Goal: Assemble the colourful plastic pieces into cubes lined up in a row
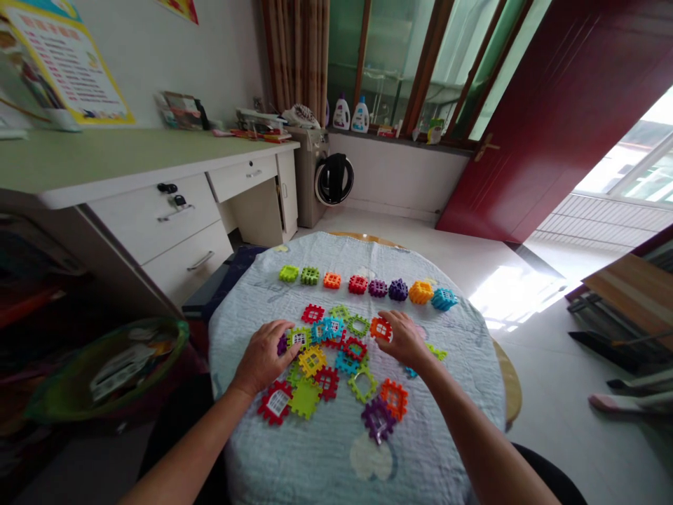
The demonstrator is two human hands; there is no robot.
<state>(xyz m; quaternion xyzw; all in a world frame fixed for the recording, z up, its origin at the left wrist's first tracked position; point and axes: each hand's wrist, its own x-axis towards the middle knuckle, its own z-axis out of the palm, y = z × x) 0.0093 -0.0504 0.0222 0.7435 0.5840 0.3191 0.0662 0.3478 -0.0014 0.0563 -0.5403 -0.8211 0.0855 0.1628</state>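
Note:
A loose pile of coloured plastic interlocking tiles with notched edges lies on the cloth between my hands. My left hand (267, 353) rests at the pile's left side, thumb and fingers apart. Next to its fingertips are a purple tile (282, 344) and a light green window tile (298, 339). My right hand (402, 337) grips an orange tile (388, 329) by its edge, just right of the pile. Closer to me are a red window tile (275, 403), a solid green tile (305, 398) and a purple tile (378, 419). Part of a blue tile (411, 372) shows below my right wrist.
Behind the pile runs a row of several tile stacks, from a green stack (289, 273) to a blue stack (444, 299). A pale blue cloth (315, 463) covers the round table. A desk (131, 158) and a basket (181, 340) stand left; a red door (515, 119) stands right.

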